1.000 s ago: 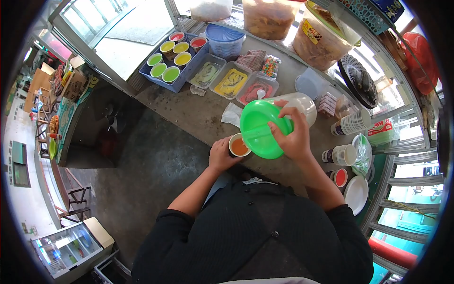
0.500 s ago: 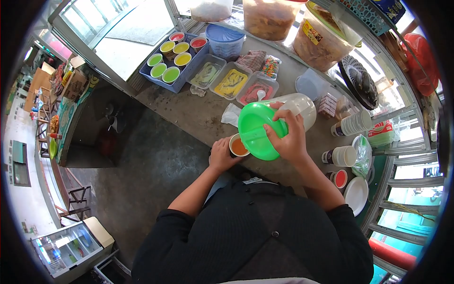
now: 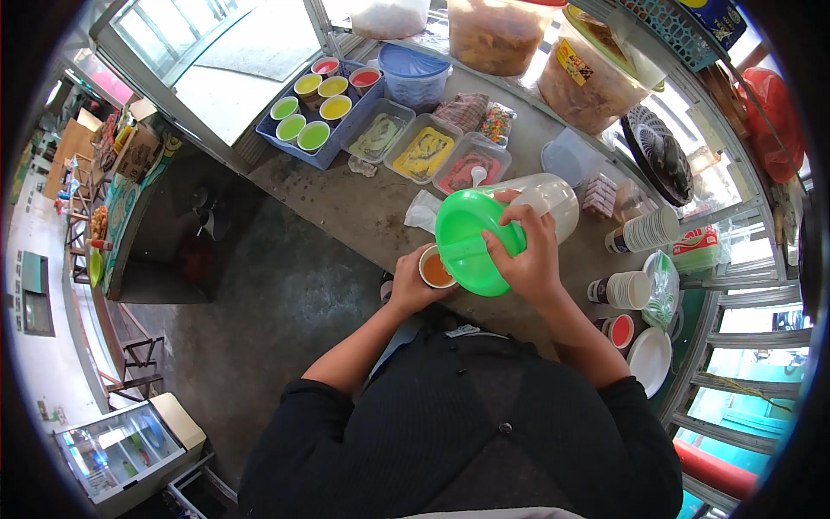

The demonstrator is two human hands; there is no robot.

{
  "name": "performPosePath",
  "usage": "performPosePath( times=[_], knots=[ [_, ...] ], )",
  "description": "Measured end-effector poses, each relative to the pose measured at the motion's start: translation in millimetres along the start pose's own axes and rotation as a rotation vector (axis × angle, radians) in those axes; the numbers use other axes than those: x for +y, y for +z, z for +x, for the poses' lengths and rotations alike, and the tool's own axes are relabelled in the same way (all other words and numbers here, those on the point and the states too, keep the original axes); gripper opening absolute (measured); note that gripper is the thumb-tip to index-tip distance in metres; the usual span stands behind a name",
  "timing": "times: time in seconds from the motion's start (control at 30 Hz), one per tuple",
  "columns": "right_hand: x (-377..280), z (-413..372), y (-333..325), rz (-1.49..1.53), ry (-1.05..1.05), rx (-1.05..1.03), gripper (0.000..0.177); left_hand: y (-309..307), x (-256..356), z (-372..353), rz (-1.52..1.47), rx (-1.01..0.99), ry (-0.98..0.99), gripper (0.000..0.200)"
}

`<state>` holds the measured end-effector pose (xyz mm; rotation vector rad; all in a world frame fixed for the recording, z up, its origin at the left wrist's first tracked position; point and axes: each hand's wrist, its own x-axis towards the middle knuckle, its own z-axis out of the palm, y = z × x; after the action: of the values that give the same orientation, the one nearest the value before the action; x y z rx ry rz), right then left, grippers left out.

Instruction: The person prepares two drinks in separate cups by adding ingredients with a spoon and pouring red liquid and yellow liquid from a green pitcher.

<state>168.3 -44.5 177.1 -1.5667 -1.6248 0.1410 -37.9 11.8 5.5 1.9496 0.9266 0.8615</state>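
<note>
My left hand (image 3: 410, 282) is wrapped round a paper cup (image 3: 436, 267) that holds an orange-brown liquid. My right hand (image 3: 531, 259) grips a clear plastic pitcher (image 3: 555, 206) near its bright green lid (image 3: 465, 235). The pitcher lies tilted, its lid end pointing toward me and the lid's rim right at the cup's edge. Whether liquid is running out is hidden by the lid. Just beyond the pitcher is a tub of pink paste (image 3: 467, 163) with a white spoon, beside a tub of yellow paste (image 3: 422, 152).
A blue crate (image 3: 323, 157) of cups with green, yellow and red contents stands far left on the counter. Stacked paper cups (image 3: 629, 291), a red-filled cup (image 3: 620, 329) and white plates (image 3: 650, 356) are at right. Large snack tubs (image 3: 494, 39) line the back.
The view has shifted slightly. My left hand and the cup remain under the lid's edge, and the pitcher stays tilted in my right hand with little visible movement.
</note>
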Motion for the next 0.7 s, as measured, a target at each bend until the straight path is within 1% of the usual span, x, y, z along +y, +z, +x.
performPosePath(
  times=[0.1, 0.3, 0.47, 0.57, 0.7],
  knots=[
    [1, 0, -1, 0.006, 0.006, -0.002, 0.030, 7, 1, -3, -0.135, 0.023, -0.081, 0.075],
    [4, 6, -6, 0.036, 0.035, -0.032, 0.031, 5, -2, -1, 0.079, -0.012, -0.072, 0.074],
    [13, 12, -7, 0.111, 0.097, -0.001, 0.031, 5, -5, -2, 0.108, -0.035, -0.084, 0.075],
    [5, 11, -2, 0.014, 0.044, -0.021, 0.030, 6, -6, -2, 0.114, -0.039, -0.079, 0.075],
    [2, 9, 1, 0.008, 0.065, -0.029, 0.029, 6, -5, -1, 0.107, -0.027, -0.070, 0.076]
  ],
)
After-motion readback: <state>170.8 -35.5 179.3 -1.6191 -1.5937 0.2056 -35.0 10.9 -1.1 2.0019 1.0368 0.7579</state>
